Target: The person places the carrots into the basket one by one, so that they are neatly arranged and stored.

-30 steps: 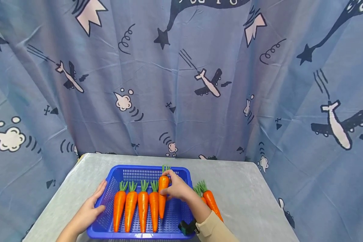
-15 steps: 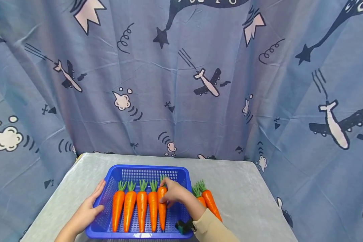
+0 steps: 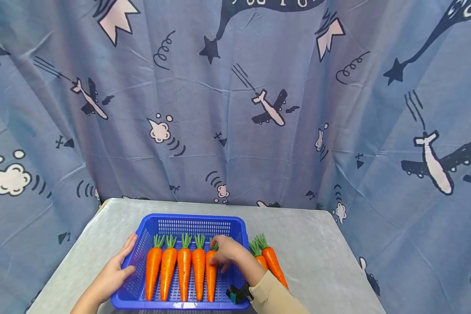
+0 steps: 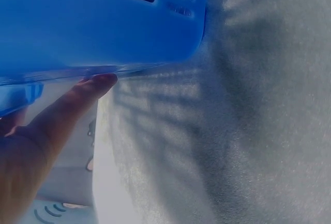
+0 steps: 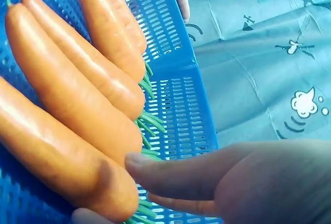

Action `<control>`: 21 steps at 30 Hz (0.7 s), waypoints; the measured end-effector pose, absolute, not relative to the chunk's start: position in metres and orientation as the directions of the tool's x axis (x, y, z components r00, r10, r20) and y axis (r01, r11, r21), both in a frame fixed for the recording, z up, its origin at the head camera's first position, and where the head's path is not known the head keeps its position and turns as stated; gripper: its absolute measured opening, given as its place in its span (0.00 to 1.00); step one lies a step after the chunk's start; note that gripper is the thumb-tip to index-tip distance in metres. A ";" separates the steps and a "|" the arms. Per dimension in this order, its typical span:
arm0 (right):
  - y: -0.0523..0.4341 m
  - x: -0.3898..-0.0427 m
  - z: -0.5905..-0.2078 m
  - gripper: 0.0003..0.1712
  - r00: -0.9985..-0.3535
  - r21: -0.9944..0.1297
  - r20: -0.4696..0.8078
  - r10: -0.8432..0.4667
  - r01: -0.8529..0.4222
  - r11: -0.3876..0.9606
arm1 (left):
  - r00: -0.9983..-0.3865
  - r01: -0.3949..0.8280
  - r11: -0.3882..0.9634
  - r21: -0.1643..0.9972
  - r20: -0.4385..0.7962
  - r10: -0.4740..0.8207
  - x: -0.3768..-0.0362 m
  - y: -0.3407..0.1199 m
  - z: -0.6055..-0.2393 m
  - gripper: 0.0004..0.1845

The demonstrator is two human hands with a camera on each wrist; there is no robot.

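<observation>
Several orange toy carrots with green tops lie side by side in a blue plastic basket (image 3: 196,218). My right hand (image 3: 230,252) is over the top end of the rightmost carrot (image 3: 211,279), which lies on the basket floor. In the right wrist view, the thumb (image 5: 170,175) reaches beside that carrot's thick end and casts a shadow on it; a fingertip (image 5: 88,217) shows on its other side. My left hand (image 3: 111,270) rests along the basket's left side with fingers extended. In the left wrist view, a finger (image 4: 77,100) touches the basket's outer edge.
Two more carrots (image 3: 274,264) lie on the grey table (image 3: 322,253) just right of the basket, partly behind the right forearm. A black wrist device (image 3: 239,293) hangs over the basket's front right corner. A blue patterned curtain (image 3: 235,144) hangs behind the table.
The rightmost carrot has come down from a raised position into the row on the basket floor. My right hand has lowered with it and loosened around its top. The left hand stays put.
</observation>
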State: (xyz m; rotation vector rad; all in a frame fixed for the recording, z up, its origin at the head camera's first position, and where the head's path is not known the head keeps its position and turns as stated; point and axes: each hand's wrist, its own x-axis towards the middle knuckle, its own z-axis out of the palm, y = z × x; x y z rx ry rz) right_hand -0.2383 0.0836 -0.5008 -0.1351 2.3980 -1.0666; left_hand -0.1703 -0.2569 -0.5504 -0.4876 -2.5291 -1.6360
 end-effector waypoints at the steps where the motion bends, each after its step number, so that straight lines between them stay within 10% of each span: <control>1: 0.084 -0.238 -0.499 0.24 -0.872 -0.714 -0.402 -0.281 0.106 0.692 | -0.945 0.312 0.374 0.873 0.245 0.217 -0.171 -0.257 -0.551 0.46; 21: 0.148 -0.230 -0.431 0.28 -0.972 -0.846 -0.030 -0.232 -0.099 0.524 | -0.952 0.289 0.373 0.881 0.222 0.213 -0.170 -0.255 -0.550 0.47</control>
